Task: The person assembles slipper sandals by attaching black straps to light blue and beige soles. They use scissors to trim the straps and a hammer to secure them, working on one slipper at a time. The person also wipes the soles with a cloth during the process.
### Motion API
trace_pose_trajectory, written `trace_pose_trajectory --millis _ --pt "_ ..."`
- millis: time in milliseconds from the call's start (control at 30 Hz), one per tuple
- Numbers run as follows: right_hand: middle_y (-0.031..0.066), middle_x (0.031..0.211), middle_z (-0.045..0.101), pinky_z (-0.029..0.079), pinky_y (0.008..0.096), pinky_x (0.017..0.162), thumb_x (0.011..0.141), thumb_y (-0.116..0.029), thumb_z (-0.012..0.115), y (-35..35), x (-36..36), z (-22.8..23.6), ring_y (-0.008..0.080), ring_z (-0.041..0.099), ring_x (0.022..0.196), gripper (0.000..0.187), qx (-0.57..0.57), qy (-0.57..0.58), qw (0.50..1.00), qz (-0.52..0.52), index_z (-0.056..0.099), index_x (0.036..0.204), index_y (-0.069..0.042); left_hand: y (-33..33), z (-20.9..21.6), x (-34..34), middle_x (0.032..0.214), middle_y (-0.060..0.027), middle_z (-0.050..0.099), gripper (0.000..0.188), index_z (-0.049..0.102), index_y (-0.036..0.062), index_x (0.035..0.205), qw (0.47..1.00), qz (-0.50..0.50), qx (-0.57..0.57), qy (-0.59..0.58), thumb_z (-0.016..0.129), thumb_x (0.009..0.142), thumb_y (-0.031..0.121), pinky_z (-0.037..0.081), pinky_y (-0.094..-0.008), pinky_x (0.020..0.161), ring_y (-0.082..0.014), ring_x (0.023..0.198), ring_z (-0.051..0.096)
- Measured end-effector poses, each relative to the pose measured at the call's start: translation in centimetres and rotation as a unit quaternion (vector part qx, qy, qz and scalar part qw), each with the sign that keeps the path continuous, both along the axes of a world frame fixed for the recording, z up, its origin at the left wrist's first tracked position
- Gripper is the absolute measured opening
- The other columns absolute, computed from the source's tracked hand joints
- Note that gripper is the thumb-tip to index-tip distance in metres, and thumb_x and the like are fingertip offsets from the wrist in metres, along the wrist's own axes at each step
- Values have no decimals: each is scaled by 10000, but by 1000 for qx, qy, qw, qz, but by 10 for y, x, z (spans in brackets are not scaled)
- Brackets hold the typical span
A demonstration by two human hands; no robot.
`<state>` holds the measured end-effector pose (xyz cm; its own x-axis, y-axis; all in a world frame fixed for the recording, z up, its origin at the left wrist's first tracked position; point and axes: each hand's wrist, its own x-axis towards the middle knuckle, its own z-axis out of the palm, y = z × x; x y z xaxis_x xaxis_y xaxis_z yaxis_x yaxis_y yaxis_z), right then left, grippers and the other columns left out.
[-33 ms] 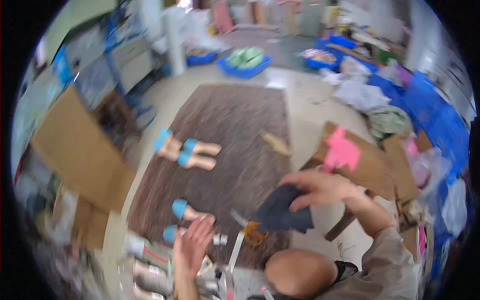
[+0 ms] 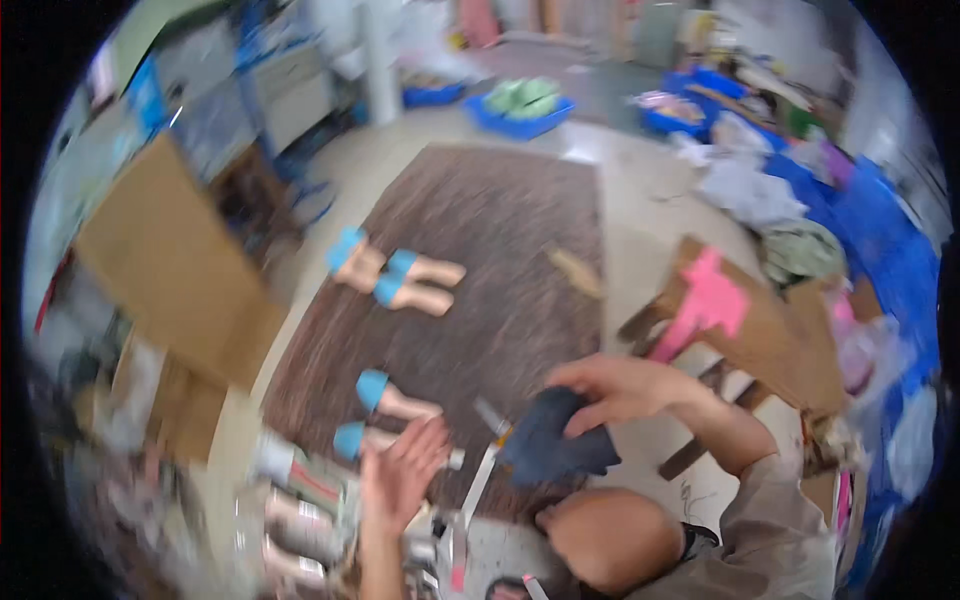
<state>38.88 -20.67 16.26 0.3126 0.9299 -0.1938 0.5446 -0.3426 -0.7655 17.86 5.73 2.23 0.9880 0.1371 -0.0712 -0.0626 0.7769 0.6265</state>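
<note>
Cloth [image 2: 552,455], dark grey, one, lower centre of the frame, pinched by the right hand [image 2: 625,385]. Left hand [image 2: 405,475] spread, nothing in it, lower left of centre. I judge the step as handling the cloth; next move calls for a firm pinch. I count five blue-ended beige pieces [image 2: 420,298] on one brown mat [image 2: 500,195]: three higher, two lower.
</note>
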Motion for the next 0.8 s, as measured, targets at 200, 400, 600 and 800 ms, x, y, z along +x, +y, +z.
trace_pose_trajectory --millis 200,400,600,800 --pt "83 631 600 477 351 543 805 -226 777 141 -52 -155 160 601 577 305 -145 217 929 261 622 910 15 -51 -115 -75 1483 -202 424 906 311 16 1496 971 2 -226 84 457 898 680 332 -569 1127 -358 1351 441" --pt "128 748 685 512 351 633 774 -355 797 167 -112 -236 230 678 705 379 -31 128 962 238 694 915 -18 -102 -122 -128 1452 -230 441 698 367 43 1463 918 222 -278 175 612 810 75 296 -705 1097 -444 1319 454" --pt "180 1137 611 503 447 882 793 -361 772 248 -40 -341 352 606 1060 503 44 -249 965 -68 604 1139 -37 -98 -132 -152 1490 -191 399 714 384 143 1460 903 328 -266 83 658 801 122 266 -684 1125 -429 1393 362" --pt "182 1171 584 500 468 922 761 -308 803 276 5 -391 365 587 1104 637 -37 -253 966 -46 525 1287 -82 -80 -119 -156 1509 -181 384 620 341 151 1495 893 382 -228 65 512 984 458 285 -678 1110 -417 1400 359"
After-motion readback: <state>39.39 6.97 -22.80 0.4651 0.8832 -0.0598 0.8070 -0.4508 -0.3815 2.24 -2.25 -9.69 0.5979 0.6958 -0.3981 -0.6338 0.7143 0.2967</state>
